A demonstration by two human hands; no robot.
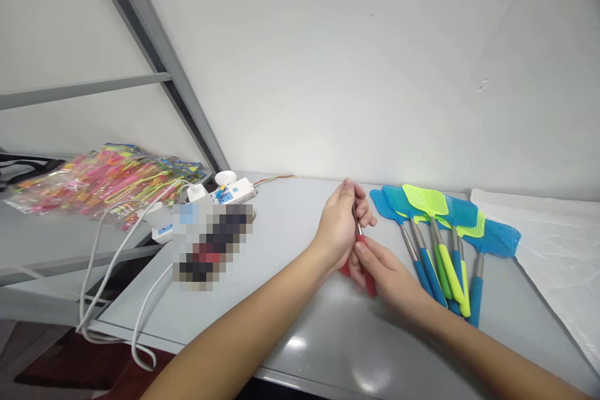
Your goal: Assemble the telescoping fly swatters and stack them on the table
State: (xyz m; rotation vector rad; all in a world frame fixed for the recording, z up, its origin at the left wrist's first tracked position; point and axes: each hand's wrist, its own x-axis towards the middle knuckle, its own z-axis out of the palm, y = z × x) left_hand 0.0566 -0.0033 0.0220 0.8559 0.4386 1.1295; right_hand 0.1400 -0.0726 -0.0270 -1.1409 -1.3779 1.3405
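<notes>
My two hands meet over the middle of the grey table (304, 325). Both grip a red-handled fly swatter (370, 281) with a thin metal shaft. My left hand (340, 228) wraps round the shaft and hides the upper part. My right hand (382, 272) holds the red handle from below, fingers curled round it. Just to the right lies a fanned pile of several blue and green fly swatters (440, 231), heads toward the wall.
A white power strip (234, 190) with trailing white cables (107, 262) sits at the table's left, beside a blurred patch. A bag of colourful packaged items (98, 178) lies on a lower shelf at left. A clear plastic sheet (548, 244) covers the right end.
</notes>
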